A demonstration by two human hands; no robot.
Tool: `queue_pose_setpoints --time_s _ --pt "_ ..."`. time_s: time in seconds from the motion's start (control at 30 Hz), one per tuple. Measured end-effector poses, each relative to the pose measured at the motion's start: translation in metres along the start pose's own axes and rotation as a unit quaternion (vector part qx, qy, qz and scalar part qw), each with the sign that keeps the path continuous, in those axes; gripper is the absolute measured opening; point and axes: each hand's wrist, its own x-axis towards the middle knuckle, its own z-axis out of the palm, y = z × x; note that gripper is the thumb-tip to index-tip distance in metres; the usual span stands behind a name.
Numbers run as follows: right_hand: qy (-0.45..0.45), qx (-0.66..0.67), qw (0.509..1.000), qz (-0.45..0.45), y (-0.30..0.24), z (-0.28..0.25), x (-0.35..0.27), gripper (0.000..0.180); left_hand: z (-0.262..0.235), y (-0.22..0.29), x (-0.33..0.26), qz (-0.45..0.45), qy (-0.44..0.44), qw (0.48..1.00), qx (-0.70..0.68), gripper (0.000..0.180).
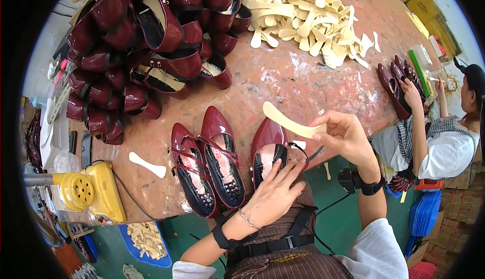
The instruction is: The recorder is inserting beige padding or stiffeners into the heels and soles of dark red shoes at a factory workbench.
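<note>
My right hand [346, 135] is closed on one end of a cream insole [288, 120], pinched between thumb and fingers. Its other end hangs over the pointed toe of a burgundy patent shoe [267, 140]. Across the back of that shoe lies my left hand [277, 193], its fingers at the opening and the loose dark strap [316, 153]; the hand hides the heel. Just left of this shoe stands a pair of matching strapped shoes, one [222, 157] close beside the other [191, 170], both with toes pointing away from me.
A tall heap of burgundy shoes [156, 31] fills the back left, and a pile of cream insoles [308, 18] the back centre. One insole [147, 165] lies near a yellow lamp [96, 190]. A co-worker [439, 132] handles shoes at the right. Below stands a blue tray [164, 228].
</note>
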Motion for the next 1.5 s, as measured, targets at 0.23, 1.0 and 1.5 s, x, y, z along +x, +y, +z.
queue_pose_setpoints --time_s 0.23,1.0,1.5 --pt "-0.042 0.004 0.999 0.006 -0.016 0.022 -0.004 0.026 -0.021 -0.009 -0.028 -0.104 0.128 0.985 -0.047 0.015" --pt "-0.138 -0.370 0.919 -0.008 0.050 0.068 0.039 0.011 -0.043 0.012 -0.066 -0.207 0.096 0.971 -0.066 0.043" --pt "-0.088 -0.434 0.895 -0.057 0.059 0.077 0.037 0.016 -0.026 0.008 -0.050 -0.117 -0.106 0.980 0.122 0.052"
